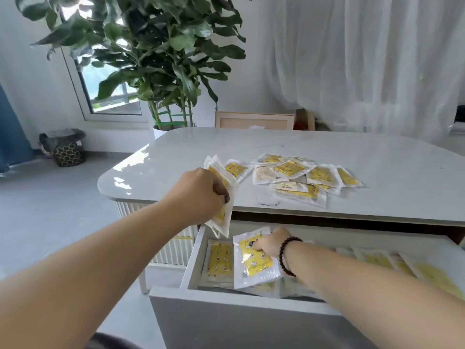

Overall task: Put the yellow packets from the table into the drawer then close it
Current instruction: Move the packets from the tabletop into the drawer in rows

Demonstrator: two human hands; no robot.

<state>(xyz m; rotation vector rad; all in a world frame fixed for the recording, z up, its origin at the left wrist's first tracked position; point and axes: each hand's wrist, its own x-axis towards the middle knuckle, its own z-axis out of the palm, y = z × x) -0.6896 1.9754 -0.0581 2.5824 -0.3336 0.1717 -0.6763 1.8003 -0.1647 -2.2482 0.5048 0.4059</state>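
Midway: right hand (268,244) is pinching a yellow packet (254,258) into the open drawer (192,258), left hand (201,195) is gripping a bundle (224,197) at the table (176,157) front edge; approx. a dozen packets (302,177) are still lying mid-table, drawer unclosed.

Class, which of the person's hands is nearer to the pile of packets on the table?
Left. The left hand, gripping a bundle of packets, is above the table edge beside the pile; the right hand is down in the drawer.

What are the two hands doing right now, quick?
Left hand: grips a bunch of yellow packets above the drawer.
Right hand: pinches one yellow packet inside the drawer.
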